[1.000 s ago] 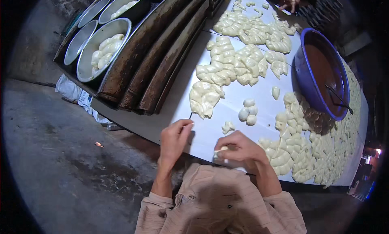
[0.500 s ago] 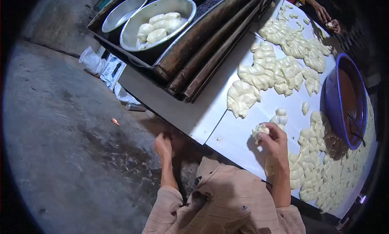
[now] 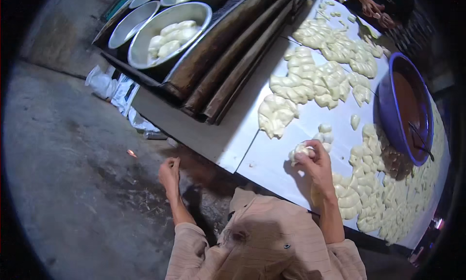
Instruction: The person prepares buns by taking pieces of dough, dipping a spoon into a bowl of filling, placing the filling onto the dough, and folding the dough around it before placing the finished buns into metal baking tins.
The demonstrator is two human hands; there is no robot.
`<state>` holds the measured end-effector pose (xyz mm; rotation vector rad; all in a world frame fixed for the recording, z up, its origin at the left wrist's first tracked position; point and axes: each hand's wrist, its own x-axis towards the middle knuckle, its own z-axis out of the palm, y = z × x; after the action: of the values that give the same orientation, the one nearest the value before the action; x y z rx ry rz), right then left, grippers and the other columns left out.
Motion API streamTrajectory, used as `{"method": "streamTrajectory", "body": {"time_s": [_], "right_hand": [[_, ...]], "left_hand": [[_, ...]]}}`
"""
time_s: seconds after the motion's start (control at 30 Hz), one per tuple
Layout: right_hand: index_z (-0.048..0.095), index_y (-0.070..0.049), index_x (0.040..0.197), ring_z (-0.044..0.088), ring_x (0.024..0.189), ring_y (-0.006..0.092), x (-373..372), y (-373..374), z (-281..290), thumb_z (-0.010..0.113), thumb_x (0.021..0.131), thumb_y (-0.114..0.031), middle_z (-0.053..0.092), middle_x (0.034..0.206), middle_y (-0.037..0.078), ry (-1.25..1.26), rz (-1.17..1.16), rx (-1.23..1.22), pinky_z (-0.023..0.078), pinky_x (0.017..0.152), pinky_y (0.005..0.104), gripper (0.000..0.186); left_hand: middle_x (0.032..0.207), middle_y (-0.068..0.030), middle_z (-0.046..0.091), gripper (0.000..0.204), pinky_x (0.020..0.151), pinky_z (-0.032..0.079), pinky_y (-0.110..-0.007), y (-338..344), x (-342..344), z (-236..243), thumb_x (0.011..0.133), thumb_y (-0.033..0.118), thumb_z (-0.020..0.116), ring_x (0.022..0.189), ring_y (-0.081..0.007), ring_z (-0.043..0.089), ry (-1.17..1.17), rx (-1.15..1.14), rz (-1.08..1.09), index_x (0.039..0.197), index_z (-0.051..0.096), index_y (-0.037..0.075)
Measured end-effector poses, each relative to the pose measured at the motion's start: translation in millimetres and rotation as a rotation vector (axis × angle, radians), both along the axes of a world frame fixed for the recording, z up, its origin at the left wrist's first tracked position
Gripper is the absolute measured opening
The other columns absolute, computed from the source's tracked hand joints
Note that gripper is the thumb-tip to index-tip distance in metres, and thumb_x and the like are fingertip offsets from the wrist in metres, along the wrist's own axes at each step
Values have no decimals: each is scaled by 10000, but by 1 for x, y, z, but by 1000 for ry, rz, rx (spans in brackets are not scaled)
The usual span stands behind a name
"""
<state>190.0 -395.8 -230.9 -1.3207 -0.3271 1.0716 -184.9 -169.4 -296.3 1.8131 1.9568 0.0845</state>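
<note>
My right hand (image 3: 320, 169) is raised over the white tabletop (image 3: 272, 171), its thumb and fingers closed around a lump of pale dough (image 3: 299, 153). Just beyond it rest a few small dough balls (image 3: 324, 134). A flattened dough mass (image 3: 276, 116) lies farther off to its left, and a broad spread of joined dough pieces (image 3: 347, 195) begins to its right. Out past the table's left edge, above the floor, hangs my left hand (image 3: 169, 174) with curled fingers; whatever they may hold is hidden.
Metal bowls, one holding dough rolls (image 3: 170, 40), sit in a wooden-sided tray (image 3: 204, 61) over the table's far left. At right stands a purple basin (image 3: 392, 110) of brown liquid. Another person's hands (image 3: 378, 13) are at the far end. White bags (image 3: 119, 93) lie on the floor.
The whole view has shifted, so the table and bowls appear farther left. My left hand has swung outward to the left; my right hand keeps the dough lump above the table.
</note>
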Motion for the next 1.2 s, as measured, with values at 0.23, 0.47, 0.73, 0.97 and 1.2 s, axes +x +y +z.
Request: {"method": "streamTrajectory", "body": {"time_s": [0.23, 0.47, 0.73, 0.97, 1.2], "right_hand": [[701, 35, 1074, 613, 767, 89, -3, 2, -5, 674, 957, -182, 680, 854, 30, -26, 82, -100, 507, 709, 242, 248], [631, 20, 1263, 642, 836, 118, -7, 4, -2, 615, 992, -206, 705, 970, 94, -233, 297, 18, 532, 743, 267, 353], [679, 22, 1173, 677, 814, 148, -7, 11, 22, 702, 898, -112, 740, 956, 117, -543, 369, -34, 533, 751, 287, 307], [701, -11, 1105, 704, 754, 192, -3, 9, 16, 669, 912, -160, 727, 913, 140, -647, 410, 36, 562, 672, 299, 246], [711, -30, 1076, 671, 685, 223, -5, 17, 23, 682, 878, -168, 717, 889, 134, -660, 430, -22, 524, 623, 317, 244]], "left_hand": [[863, -99, 738, 288, 725, 521, -354, -24, 18, 34, 963, 235, 620, 771, -235, 695, -222, 240, -70, 1075, 717, -12], [942, -85, 690, 187, 598, 493, -245, -92, 172, 115, 855, 55, 750, 706, -115, 618, -801, 87, -496, 1036, 730, 11], [930, -76, 720, 205, 577, 486, -266, -107, 216, 115, 822, 73, 793, 708, -133, 632, -808, 104, -728, 1018, 746, 40], [887, -86, 740, 143, 589, 508, -272, -100, 212, 107, 850, 92, 769, 702, -146, 671, -755, -35, -681, 980, 755, 34], [945, -92, 731, 157, 565, 510, -264, -100, 208, 102, 843, 75, 756, 680, -184, 678, -709, 252, -827, 995, 729, 45]]}}
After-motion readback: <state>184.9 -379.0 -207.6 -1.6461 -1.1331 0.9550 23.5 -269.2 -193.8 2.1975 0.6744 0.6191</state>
